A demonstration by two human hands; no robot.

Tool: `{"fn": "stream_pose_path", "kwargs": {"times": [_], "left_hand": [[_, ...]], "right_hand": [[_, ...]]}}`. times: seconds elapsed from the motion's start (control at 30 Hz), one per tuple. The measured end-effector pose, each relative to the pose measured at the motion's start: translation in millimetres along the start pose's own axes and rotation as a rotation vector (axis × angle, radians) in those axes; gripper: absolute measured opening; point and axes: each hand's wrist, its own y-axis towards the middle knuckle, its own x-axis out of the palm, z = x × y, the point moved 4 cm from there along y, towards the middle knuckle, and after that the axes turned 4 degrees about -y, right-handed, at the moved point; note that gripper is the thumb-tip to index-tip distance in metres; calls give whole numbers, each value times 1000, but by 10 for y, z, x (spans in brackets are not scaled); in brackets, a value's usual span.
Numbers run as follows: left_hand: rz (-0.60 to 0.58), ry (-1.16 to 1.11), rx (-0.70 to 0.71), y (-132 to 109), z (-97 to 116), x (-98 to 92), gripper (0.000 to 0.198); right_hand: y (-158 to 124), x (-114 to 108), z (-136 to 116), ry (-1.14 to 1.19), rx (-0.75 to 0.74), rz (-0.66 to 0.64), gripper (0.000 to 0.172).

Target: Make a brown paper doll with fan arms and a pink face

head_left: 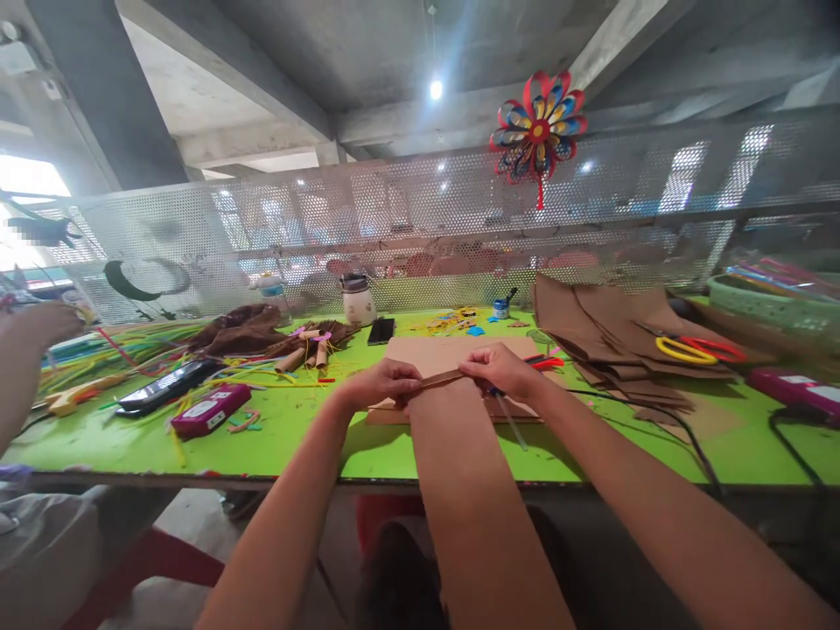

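Observation:
A long strip of brown paper [469, 481] runs from the table down over its front edge towards me. Its far end is folded over in a narrow band. My left hand [388, 383] pinches the left end of that fold, fingers closed. At the right end of the fold, my right hand [502, 372] grips the paper between thumb and fingers. Under and behind the fold lie flat pieces of brown cardboard [433, 350]. A thin glue stick [515, 426] pokes out below my right hand, beside a red-handled tool [548, 362] partly hidden by it.
Brown paper sheets [604, 328] with yellow-handled scissors [686, 350] on them lie at right, near a black cable [656, 418]. Purple boxes [211, 409], a phone [381, 331], a jar [358, 300] and paper rolls [305, 352] stand about. Another person's arm [26, 354] reaches in at far left.

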Motion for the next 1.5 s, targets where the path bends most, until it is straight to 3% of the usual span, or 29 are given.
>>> {"fn": "stream_pose_path", "kwargs": {"times": [0.2,0.33,0.47,0.6,0.8,1.07,1.2,1.27,1.33,1.43,1.5], "left_hand": [[-28,-96,45,-44,4,-51,27],[10,-348,88,-4,3,13,22],[-139,-637,7,82,-68,249,21],[-240,-736,-62,128,-134,388,21],[-281,-729,-52,146,-140,427,28],[-267,-714,-9,143,-183,475,31],[-294,-629,-28,149,-185,486,38],[-232,-541,-30,167,-190,420,35],[-41,-441,12,194,-193,268,29],[334,-390,108,190,-181,-8,30],[422,-402,162,174,-156,-90,33]], "right_hand": [[-7,-28,-47,268,-69,-42,32],[-46,-14,-169,403,-137,-54,34],[-129,180,-284,278,-183,-289,48],[-203,282,-371,118,-246,-405,32],[-227,270,-450,50,-339,-330,20],[-237,339,-422,152,-333,-369,20],[-203,348,-370,189,-307,-301,22],[-180,319,-337,159,-287,-213,23],[-158,299,-295,118,-246,-161,24],[-123,321,-211,22,-159,-199,24],[-93,340,-156,-92,-134,-215,22]]}}
